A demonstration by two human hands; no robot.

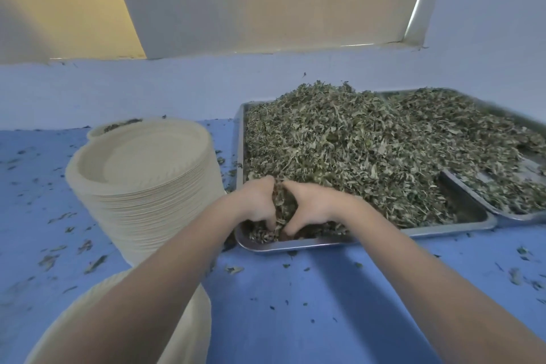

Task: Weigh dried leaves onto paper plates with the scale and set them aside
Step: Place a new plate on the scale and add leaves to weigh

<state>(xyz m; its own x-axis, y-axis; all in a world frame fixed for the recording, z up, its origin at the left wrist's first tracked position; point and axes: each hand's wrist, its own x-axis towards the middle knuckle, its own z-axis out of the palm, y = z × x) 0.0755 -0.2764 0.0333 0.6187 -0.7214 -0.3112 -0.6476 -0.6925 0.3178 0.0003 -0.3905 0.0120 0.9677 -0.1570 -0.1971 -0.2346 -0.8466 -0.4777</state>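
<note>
Both hands are working in the near corner of the metal tray [310,245]. The left hand [256,201] and right hand [314,204] are curling inward, gripping one clump of dried leaves [339,145] between them. The main heap is lying just beyond the fingers. A stack of paper plates [141,186] is standing left of the left hand. A second tray [508,216] is sitting right of the right hand.

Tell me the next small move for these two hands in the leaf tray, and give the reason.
Probably lift the gathered clump and carry it to the paper plate nearest the person. Both the left hand and the right hand are cupped together round dried leaves at the near corner of the metal tray, and that plate looks empty where it shows. No scale is visible.
</note>
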